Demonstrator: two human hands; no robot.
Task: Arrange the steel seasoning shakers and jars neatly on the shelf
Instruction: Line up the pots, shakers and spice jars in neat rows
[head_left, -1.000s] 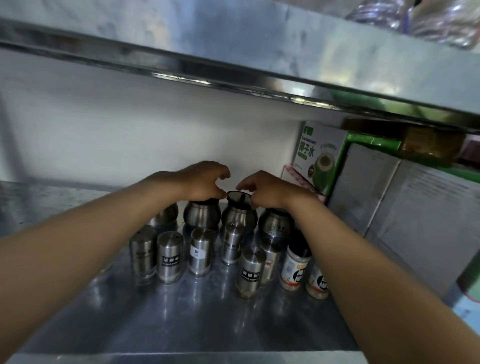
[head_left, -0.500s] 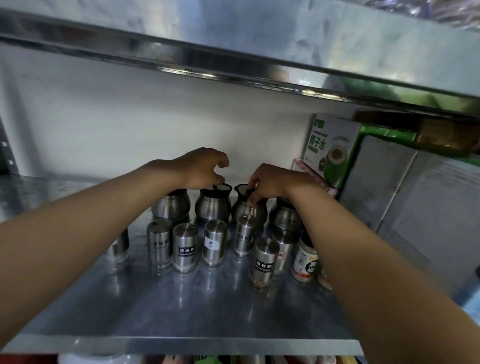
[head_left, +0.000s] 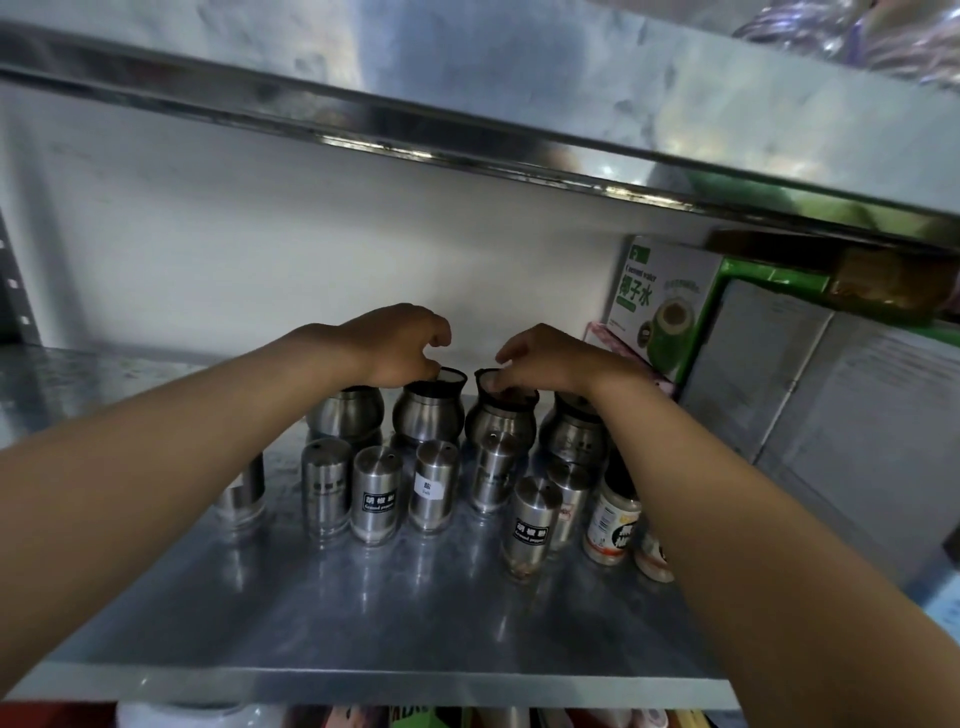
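A: In the head view, we have both hands over the back row of the shelf (head_left: 363, 639). Our left hand (head_left: 400, 343) has curled fingers, and they pinch the dark rim of the second round jar (head_left: 428, 415). Our right hand (head_left: 545, 358) also has curled fingers, and its fingertips (head_left: 493, 384) rest on the mouth of the third round jar (head_left: 501, 423).

B: Yes. Four round jars stand near the back edge of the shelf, almost touching each other. The first round jar (head_left: 345, 413) is on the left, and the fourth round jar (head_left: 574, 436) is half hidden under our right wrist.

A: How do we do this step well?

B: I think we should slide the two jars along the steel and not lift them by the rim, because a rim grip is weak. We keep them upright and close the small gap between them, so the row is parallel to the back edge.

A: And the shakers?

B: The steel shakers (head_left: 376, 493) stand in a second row just in front. One labelled shaker (head_left: 532, 525) is out of line, nearer the front edge. Our forearms pass just above them, so I judge a low elbow could knock one over. The white spice bottle (head_left: 613, 519) is beside our right arm too.
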